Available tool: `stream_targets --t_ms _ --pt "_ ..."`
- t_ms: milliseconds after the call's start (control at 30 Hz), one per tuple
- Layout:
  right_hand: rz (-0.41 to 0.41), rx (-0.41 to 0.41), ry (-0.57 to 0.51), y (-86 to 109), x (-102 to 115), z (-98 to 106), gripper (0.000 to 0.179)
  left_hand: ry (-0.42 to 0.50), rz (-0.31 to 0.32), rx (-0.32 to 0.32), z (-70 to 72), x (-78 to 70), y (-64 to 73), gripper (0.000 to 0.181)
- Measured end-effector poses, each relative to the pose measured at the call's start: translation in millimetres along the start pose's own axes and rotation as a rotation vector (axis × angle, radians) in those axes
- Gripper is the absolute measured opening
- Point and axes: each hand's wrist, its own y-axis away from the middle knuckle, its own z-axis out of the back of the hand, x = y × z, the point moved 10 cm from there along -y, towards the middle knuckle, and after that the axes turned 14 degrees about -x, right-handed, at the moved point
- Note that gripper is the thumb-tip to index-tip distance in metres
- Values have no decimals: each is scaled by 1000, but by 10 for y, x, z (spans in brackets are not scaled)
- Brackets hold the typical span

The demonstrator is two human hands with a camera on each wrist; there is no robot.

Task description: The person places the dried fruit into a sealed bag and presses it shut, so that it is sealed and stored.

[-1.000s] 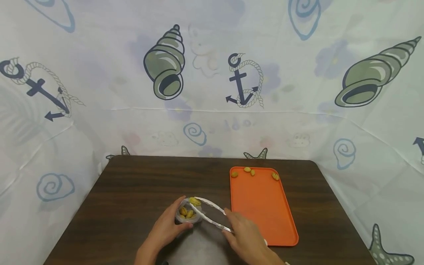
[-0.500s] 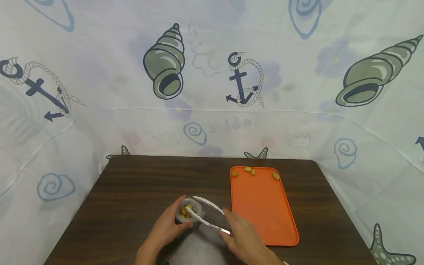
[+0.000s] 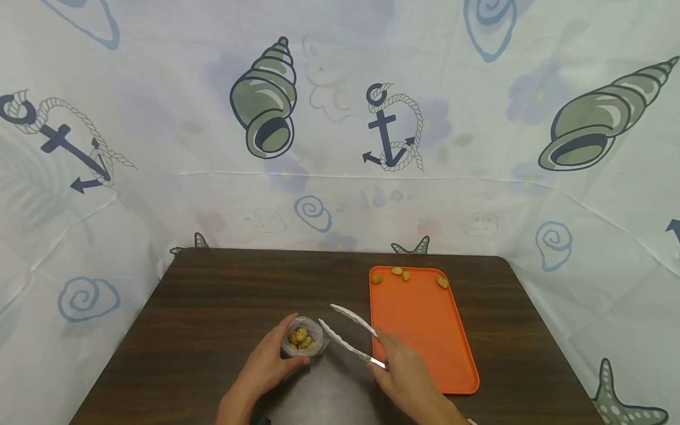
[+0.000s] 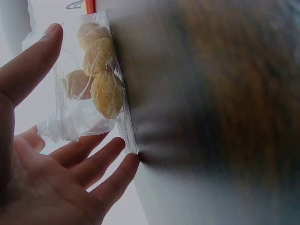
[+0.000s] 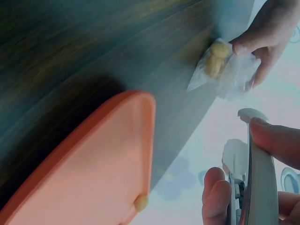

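My left hand (image 3: 267,361) holds a clear plastic bag (image 3: 320,341) upright on the table, thumb on the near side and fingers round it. Inside lie several yellow-brown wrinkled oval fruits (image 3: 301,336), apparently dried or candied; their sides show through the plastic in the left wrist view. My right hand (image 3: 408,370) grips a pair of tongs (image 3: 347,344) with pale tips and metal arms. The tongs stand spread, pointing up and left just right of the bag, with nothing between their tips. In the right wrist view the thumb and fingers press the tongs' handles (image 5: 262,187).
Right of the bag, an orange tray (image 3: 425,336) lies on the dark wooden table (image 3: 239,295). Several of the same fruits (image 3: 396,271) sit along its far edge, one of them at the far right corner (image 3: 442,282). A patterned white cloth (image 3: 340,206) hangs behind.
The tongs held a fruit over the bag, then let it drop in. They have since drawn back to the right, out of the bag, without a fruit. The left hand has stayed put.
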Motion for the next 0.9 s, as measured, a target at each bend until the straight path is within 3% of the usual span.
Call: stream_targets --t_ms 233,600,900 --pt "-138 25 15 -20 -252 45 61 0 -4 11 -29 -18 -39 97" --pt "-215 -1 75 -47 -539 91 63 3 22 37 -36 27 29 100" --pt "-287 -20 94 -74 -784 131 64 -1 3 35 -43 -7 6 101"
